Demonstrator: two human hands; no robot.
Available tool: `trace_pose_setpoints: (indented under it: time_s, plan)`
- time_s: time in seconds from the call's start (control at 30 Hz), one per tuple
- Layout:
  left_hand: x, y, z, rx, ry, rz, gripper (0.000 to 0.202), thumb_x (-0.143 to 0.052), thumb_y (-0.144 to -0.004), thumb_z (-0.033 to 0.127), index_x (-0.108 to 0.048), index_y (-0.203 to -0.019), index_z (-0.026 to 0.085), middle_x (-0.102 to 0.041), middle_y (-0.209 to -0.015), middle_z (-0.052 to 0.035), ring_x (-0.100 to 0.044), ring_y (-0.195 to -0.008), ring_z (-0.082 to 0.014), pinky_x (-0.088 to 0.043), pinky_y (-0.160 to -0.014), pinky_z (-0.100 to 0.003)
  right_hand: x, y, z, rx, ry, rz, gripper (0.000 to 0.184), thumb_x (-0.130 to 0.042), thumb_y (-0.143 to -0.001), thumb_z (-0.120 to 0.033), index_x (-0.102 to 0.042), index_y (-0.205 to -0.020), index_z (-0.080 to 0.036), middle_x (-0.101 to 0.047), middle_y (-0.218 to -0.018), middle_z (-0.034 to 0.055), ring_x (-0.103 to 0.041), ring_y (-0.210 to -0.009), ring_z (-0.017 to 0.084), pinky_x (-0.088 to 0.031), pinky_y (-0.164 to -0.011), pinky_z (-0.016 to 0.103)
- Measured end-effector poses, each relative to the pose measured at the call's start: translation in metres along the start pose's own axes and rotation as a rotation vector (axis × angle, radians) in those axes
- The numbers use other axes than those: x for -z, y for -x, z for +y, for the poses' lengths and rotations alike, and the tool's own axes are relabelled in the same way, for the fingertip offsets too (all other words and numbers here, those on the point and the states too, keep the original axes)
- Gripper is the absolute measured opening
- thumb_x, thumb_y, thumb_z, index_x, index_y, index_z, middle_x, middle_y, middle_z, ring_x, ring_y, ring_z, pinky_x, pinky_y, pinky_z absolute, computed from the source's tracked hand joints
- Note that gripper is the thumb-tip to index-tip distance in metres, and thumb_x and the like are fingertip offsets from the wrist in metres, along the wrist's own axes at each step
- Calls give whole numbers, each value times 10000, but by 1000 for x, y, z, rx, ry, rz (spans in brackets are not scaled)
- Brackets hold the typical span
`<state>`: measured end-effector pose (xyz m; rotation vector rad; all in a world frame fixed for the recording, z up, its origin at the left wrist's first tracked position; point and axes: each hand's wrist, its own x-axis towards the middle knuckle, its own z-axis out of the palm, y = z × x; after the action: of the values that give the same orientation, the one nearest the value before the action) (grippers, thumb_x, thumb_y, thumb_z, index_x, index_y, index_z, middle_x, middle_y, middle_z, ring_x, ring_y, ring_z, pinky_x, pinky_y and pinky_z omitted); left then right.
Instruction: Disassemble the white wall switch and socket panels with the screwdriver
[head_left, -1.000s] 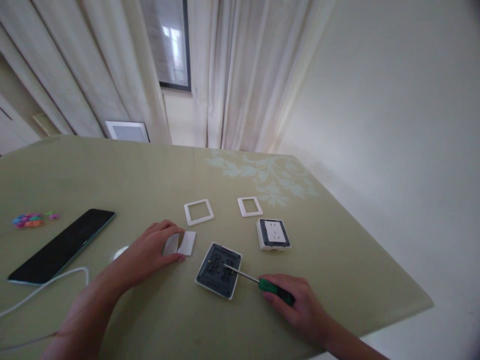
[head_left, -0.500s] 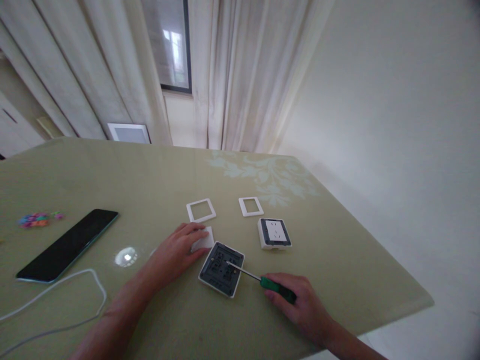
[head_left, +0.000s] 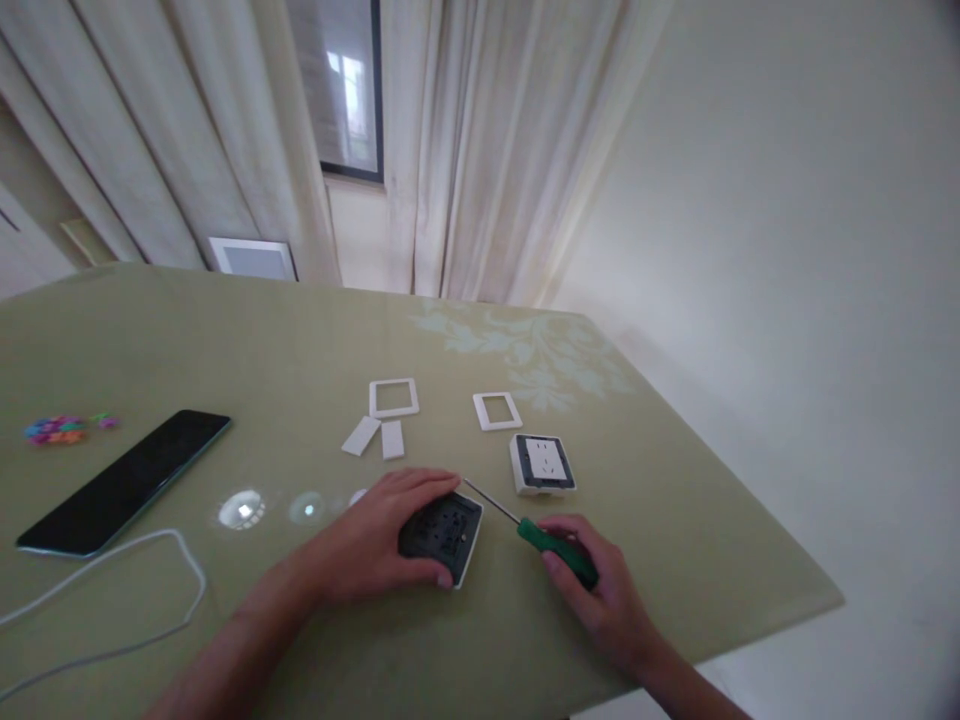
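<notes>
To the right of a dark-grey square switch base with a white rim (head_left: 444, 532), the right hand (head_left: 596, 590) wraps a green-handled metal screwdriver (head_left: 536, 537). The left hand (head_left: 371, 540) clasps that base between thumb and fingers. Beyond the base are a white boxy socket (head_left: 545, 460), two white rectangular plates (head_left: 392, 440) and two white square frames (head_left: 394, 412).

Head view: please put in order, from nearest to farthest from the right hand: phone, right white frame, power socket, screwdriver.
1. Screwdriver: held in the right hand.
2. Power socket: ahead, slightly left.
3. Right white frame: beyond the socket, further left.
4. Phone: far left.
</notes>
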<state>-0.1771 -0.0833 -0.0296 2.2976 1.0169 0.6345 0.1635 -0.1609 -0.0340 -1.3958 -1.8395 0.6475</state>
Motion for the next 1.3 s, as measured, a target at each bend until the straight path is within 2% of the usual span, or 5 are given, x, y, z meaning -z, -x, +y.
trace_pose_setpoints:
  time_s: [0.27,0.43,0.57,0.97,1.3]
  plan:
    - [-8,0,-14,119,-132,199,732,-813,-910,582,-593,-1515,233,-664,-1482,-167,-616,-1378,-392,-516,-1187,-584,-6,-70,-47,225,-235,361,296,-819,-940,-281,-655,-1186,-257,-760,-1066,52,-762,-913,194,-644,-768,295]
    - [-4,5,-19,101,-98,189,696,-831,-902,474,-579,-1508,242,-668,-1461,-136,-615,-1373,-361,-541,-1181,-542,-12,-137,-101,490,-232,347,532,-762,-988,-308,-537,-1470,-285,-702,-1056,19,-707,-779,141,-613,-649,260]
    - [-7,6,-19,113,-106,216,711,-846,-881,475,-579,-1502,255,-675,-1452,-120,-623,-1360,-363,-558,-1162,-544,-25,-170,-116,698,-61,287,443,-725,-983,-262,-602,-1408,-278,-736,-1145,18,-607,-642,78,-558,-590,225]
    - [-7,6,-14,118,-135,189,753,-852,-904,442,-486,-1549,314,-631,-1484,-93,-580,-1382,-345,-557,-1159,-521,-41,-182,-90,700,-70,99,366,-692,-1008,-226,-609,-1364,-215,-760,-1200,65,-623,-680,84,-562,-662,230]
    - [-9,12,-15,126,-159,182,762,-847,-909,477,-474,-1557,326,-624,-1499,-99,-581,-1375,-360,-564,-1140,-535,-35,-182,-96,771,-115,148,386,-734,-977,-177,-608,-1340,-205,-751,-1128,37,-676,-779,101,-589,-702,218]
